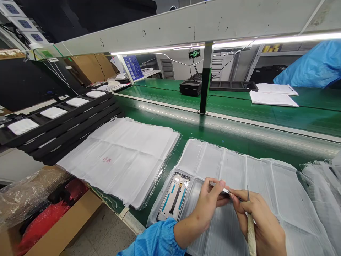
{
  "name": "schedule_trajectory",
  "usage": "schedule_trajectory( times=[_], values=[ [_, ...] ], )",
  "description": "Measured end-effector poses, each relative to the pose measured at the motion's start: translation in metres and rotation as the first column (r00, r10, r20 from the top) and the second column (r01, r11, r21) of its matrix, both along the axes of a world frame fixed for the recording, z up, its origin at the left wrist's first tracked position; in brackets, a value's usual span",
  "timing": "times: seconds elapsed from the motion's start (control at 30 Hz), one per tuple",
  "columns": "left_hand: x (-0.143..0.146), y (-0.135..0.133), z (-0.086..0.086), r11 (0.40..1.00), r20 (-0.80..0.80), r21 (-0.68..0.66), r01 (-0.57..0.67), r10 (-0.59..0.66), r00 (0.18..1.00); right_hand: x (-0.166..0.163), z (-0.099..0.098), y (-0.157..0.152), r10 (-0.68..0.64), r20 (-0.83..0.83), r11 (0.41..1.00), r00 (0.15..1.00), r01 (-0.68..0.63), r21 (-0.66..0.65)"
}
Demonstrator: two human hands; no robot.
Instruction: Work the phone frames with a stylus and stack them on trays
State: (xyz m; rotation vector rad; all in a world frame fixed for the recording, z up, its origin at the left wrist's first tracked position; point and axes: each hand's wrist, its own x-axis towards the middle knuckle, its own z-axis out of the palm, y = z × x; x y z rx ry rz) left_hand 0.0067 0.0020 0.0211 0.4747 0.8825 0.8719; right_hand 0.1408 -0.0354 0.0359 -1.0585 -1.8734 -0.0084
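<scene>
Currently, the left hand (209, 204) pinches a small metal strip (220, 187) between thumb and fingers, while the right hand (259, 222) closes around a pointed tool (250, 236) with a wrapped handle, tip upward. Both hands work close together, apparently to steady the strip. A phone frame (174, 196) lies flat beside them on a clear plastic tray (233, 167), which seems to keep it stable and within reach. A blue sleeve (151, 240) covers the left forearm. Further left, stacked trays (119, 160) sit ready beside a black rack (61, 138).
</scene>
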Motion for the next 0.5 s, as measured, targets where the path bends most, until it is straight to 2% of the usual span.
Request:
schedule_trajectory(
  times=[0.33, 0.5],
  values=[
    [0.0017, -0.0006, -0.0002, 1.000, 0.004, 0.000, 0.014, -0.014, 1.000, -0.0016, 0.0051, -0.0028, -0.021, 0.030, 1.000, 0.999, 0.021, 0.005],
    [0.0017, -0.0012, 0.0010, 1.000, 0.004, -0.016, 0.012, -0.012, 1.000, -0.0002, 0.0030, -0.0034, 0.013, 0.019, 1.000, 1.000, -0.013, -0.016]
  ],
)
